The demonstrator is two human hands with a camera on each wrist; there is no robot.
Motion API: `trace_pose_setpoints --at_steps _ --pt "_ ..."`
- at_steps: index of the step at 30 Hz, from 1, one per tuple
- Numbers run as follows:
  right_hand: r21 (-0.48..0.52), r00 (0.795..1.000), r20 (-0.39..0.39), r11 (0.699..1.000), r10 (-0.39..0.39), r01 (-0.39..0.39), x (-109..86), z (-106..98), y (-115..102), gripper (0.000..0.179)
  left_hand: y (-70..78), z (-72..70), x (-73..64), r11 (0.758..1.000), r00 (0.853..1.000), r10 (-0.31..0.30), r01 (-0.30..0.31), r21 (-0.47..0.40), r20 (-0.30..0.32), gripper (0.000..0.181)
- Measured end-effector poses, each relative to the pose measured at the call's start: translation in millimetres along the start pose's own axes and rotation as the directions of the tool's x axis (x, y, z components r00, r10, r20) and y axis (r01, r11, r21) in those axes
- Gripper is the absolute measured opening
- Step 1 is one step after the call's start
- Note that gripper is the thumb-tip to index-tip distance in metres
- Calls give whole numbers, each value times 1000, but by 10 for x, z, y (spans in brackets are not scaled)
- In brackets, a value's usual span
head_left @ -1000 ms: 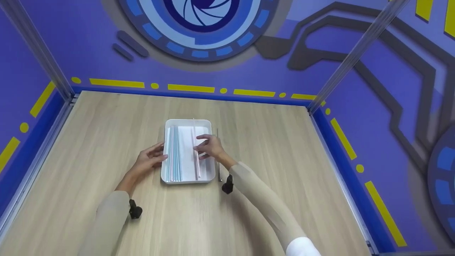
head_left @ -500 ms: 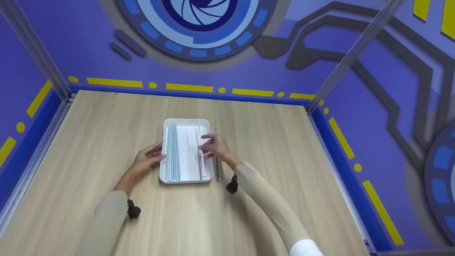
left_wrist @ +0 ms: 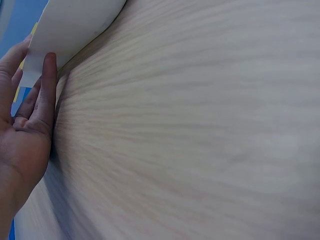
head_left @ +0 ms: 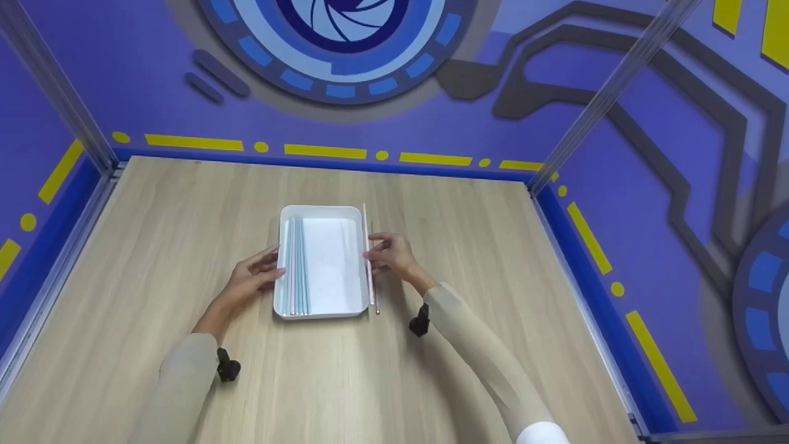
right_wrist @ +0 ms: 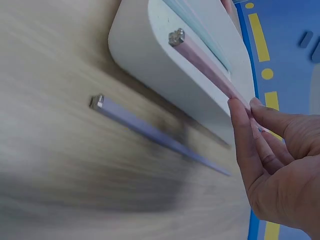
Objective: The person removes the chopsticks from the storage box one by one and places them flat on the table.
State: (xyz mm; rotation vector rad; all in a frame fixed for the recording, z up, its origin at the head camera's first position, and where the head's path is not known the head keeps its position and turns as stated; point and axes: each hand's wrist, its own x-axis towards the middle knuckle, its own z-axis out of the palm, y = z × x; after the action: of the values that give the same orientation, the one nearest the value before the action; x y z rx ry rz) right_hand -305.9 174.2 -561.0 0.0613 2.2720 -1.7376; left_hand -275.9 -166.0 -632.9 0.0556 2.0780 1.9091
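Observation:
A white rectangular tray point(head_left: 333, 271) lies on the table with several light blue and pink chopsticks point(head_left: 298, 265) along its left side. My left hand point(head_left: 245, 282) holds the tray's left edge, thumb at the rim and fingers against the outer wall. Just past the right rim, my right hand point(head_left: 396, 256) pinches a pink chopstick point(right_wrist: 205, 65) between thumb and fingertips. In the right wrist view, its metal-tipped end hangs above the table beside the tray. A purple-grey chopstick point(right_wrist: 145, 127), also metal-tipped, rests on the wood to the tray's right.
The wooden table point(head_left: 308, 382) is bounded by blue-purple panels point(head_left: 444, 132) at the back and sides. A transparent corner post point(head_left: 604, 105) rises at the back right. Each sleeve carries a small black wrist camera point(head_left: 419, 320).
My right hand has carried the pink chopstick rightward, from over the tray to outside its right rim, close to the purple-grey one. My left hand stays at the tray's left edge.

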Motion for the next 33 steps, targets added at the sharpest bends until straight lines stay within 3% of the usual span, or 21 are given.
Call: trace_pose_setpoints --at_steps 4,12,18,33 --pt "16 1000 -7 1000 10 -10 -15 -103 40 51 1 -13 -10 1000 1000 0 0 1 5 75" --pt "-86 997 -53 994 60 -64 -7 -230 169 52 -5 -30 -11 999 998 52 -52 -16 23 72" --pt "-118 991 -90 988 94 -104 6 -296 315 50 4 -8 -17 1000 999 30 -30 -4 19 74" --pt "-160 987 -121 980 103 -121 57 -247 459 49 -2 0 -7 1000 1000 14 -14 -11 9 75"
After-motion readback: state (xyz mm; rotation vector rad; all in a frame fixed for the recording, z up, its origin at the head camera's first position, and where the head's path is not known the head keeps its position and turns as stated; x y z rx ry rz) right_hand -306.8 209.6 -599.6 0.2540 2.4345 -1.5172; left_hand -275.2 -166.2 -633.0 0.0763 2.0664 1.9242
